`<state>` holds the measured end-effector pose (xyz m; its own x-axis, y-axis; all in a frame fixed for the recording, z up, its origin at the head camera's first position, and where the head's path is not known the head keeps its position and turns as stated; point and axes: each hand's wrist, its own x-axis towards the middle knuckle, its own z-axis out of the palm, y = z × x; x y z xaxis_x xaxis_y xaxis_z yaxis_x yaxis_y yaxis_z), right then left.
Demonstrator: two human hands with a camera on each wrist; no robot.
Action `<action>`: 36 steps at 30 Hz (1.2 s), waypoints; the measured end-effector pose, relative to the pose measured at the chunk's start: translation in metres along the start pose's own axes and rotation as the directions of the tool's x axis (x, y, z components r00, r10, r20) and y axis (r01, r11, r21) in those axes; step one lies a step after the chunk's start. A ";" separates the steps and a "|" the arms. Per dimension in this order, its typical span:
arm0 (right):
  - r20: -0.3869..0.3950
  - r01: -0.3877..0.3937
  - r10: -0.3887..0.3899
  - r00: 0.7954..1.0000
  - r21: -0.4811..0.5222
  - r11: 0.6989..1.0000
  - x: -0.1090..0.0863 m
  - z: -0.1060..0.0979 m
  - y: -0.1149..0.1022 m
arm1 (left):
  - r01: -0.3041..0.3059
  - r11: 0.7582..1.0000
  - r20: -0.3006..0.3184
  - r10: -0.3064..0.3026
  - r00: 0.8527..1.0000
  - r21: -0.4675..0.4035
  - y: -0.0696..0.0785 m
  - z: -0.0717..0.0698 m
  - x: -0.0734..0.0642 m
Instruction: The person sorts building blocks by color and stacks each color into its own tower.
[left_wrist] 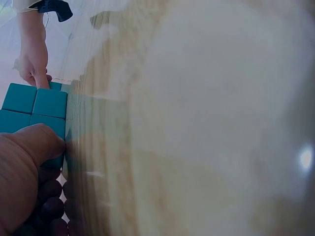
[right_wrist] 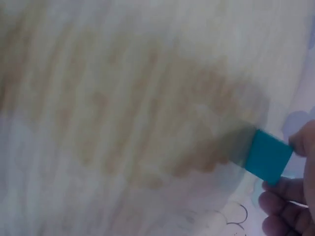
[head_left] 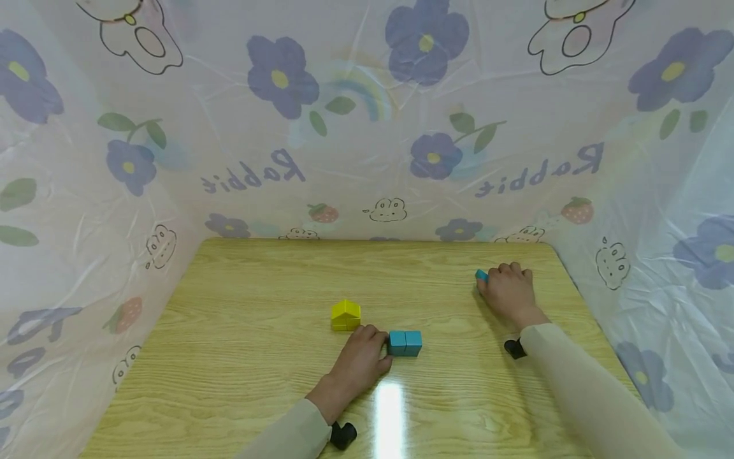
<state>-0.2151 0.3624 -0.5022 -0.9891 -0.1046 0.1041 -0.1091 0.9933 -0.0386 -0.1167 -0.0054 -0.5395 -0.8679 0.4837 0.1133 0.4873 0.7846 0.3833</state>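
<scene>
Several blue cubes [head_left: 404, 343] stand joined side by side near the middle of the wood-grain table. My left hand [head_left: 358, 360] grips them at their left end. In the left wrist view its thumb [left_wrist: 42, 140] lies over a lower face of the cubes, with the other fingers curled beneath. Far to the right, my right hand [head_left: 509, 293] pinches a single blue cube [right_wrist: 268, 156] between thumb and fingers. Only a corner of that cube shows past the hand in the head view.
A small house-shaped group of yellow blocks [head_left: 346, 315] sits just behind the left hand. A patterned curtain [head_left: 355, 127] hangs along the back and both sides of the table [head_left: 258, 306]. Black straps [head_left: 343, 436] show at both wrists.
</scene>
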 end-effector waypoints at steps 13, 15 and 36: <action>-0.133 0.117 -0.130 0.983 -0.100 0.988 -0.010 0.015 -0.013 | -0.006 1.000 -0.011 0.006 1.000 0.009 0.001 -0.001 -0.001; -0.134 0.109 -0.121 0.984 -0.095 0.990 -0.011 0.014 -0.013 | -0.011 1.000 -0.017 0.011 1.000 0.007 0.000 -0.001 -0.001; -0.090 0.092 -0.095 0.991 -0.044 0.995 -0.013 0.013 -0.008 | -0.010 1.000 -0.006 0.010 1.000 0.010 0.001 -0.002 0.001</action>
<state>-0.2029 0.3549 -0.5158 -0.9612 -0.1940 0.1963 -0.1949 0.9807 0.0152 -0.1171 -0.0051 -0.5378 -0.8636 0.4889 0.1228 0.4968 0.7838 0.3727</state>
